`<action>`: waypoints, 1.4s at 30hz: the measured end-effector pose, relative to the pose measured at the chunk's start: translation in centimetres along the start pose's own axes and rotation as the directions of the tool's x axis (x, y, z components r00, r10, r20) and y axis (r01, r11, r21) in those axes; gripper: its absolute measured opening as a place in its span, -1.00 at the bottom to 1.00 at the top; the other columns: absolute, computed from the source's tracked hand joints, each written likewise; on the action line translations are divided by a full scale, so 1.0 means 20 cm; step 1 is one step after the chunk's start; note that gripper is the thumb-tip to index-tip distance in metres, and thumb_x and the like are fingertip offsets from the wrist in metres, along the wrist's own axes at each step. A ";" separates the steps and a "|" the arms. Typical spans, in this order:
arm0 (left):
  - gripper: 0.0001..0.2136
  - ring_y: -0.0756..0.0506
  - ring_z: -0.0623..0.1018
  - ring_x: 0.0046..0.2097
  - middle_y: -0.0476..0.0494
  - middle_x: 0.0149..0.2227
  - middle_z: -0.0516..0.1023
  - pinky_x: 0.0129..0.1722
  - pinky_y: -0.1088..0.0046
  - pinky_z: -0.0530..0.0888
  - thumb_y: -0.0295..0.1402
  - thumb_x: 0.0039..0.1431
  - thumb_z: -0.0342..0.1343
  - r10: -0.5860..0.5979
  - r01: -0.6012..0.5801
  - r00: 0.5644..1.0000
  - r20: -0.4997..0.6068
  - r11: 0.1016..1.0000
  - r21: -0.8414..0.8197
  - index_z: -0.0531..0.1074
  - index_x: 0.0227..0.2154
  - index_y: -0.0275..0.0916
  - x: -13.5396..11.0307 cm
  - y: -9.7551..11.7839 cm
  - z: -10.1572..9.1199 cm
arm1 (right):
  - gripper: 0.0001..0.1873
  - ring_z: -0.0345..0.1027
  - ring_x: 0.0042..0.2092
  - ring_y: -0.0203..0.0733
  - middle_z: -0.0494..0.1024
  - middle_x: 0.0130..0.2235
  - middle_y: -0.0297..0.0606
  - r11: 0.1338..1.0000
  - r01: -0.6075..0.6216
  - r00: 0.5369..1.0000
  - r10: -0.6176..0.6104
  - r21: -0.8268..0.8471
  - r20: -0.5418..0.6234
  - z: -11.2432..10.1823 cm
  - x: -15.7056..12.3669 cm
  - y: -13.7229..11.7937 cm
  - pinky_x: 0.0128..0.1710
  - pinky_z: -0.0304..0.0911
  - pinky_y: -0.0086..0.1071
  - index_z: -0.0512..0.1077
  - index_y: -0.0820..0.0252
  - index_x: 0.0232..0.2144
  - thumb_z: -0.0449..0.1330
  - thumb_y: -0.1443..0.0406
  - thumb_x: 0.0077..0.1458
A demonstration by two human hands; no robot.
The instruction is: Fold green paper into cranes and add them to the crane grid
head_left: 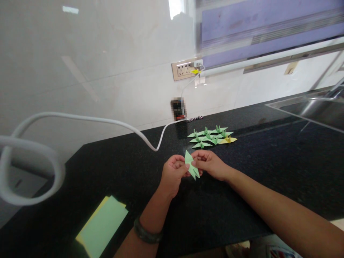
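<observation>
Between my two hands, above the dark counter, is a light green folded paper piece [191, 167] with a pointed top and a split, two-pointed lower end. My left hand [174, 172] pinches it from the left, thumb on its front. From the right, my right hand [211, 164] grips it with thumb and fingers. Just beyond my hands stand several green paper cranes [201, 144] in close rows. One yellow paper crane [229, 139] sits at their right end. A bracelet circles my left wrist.
A stack of green and yellow paper sheets [103, 227] lies at the left on the black counter [242, 215]. A white cable [115, 122] loops across the left side to the wall. A wall socket [180, 70] is behind; a metal sink [309, 105] is at the right.
</observation>
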State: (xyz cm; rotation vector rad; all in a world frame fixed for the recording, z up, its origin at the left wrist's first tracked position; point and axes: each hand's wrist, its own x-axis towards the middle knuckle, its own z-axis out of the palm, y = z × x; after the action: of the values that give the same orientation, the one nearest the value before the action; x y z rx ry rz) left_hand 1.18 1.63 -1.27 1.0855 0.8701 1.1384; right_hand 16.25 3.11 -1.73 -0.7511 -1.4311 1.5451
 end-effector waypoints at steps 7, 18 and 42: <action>-0.84 0.04 0.45 -0.46 -0.03 -0.50 0.45 -0.41 0.48 0.40 -0.43 -0.11 0.11 -0.072 0.077 0.996 0.046 0.992 -0.104 0.33 -0.39 -0.30 -0.01 0.02 0.00 | -0.94 0.14 -0.65 -0.47 0.32 -0.65 -0.45 0.998 0.067 0.996 -0.067 0.006 -0.057 -0.01 0.00 0.01 -0.62 0.14 -0.54 0.34 0.25 -0.51 0.08 0.44 -0.10; -0.75 0.07 0.41 -0.52 -0.09 -0.54 0.44 -0.52 0.56 0.36 -0.25 -0.09 0.09 -0.137 0.136 0.990 0.027 0.990 0.035 0.39 -0.42 -0.38 0.01 0.00 -0.02 | -0.87 0.23 -0.46 -0.41 0.33 -0.40 -0.32 0.941 0.207 0.977 -0.215 -0.266 0.000 0.00 -0.01 0.00 -0.49 0.20 -0.50 0.42 0.20 -0.42 0.07 0.37 -0.05; -0.74 0.03 0.41 -0.44 -0.08 -0.48 0.43 -0.43 0.51 0.36 -0.21 -0.10 0.08 -0.052 0.059 0.997 -0.062 0.990 0.124 0.39 -0.43 -0.32 0.00 -0.03 0.02 | -0.82 0.20 -0.50 -0.33 0.34 -0.54 -0.33 0.879 0.092 0.941 -0.231 -0.468 -0.249 0.04 -0.02 0.02 -0.51 0.16 -0.45 0.31 0.23 -0.51 0.07 0.22 -0.03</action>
State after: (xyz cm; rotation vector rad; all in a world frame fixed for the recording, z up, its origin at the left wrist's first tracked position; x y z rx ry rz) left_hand 1.80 1.58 -1.65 1.1286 1.0236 1.0845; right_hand 15.54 2.46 -2.07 -1.0581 -1.5908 0.9236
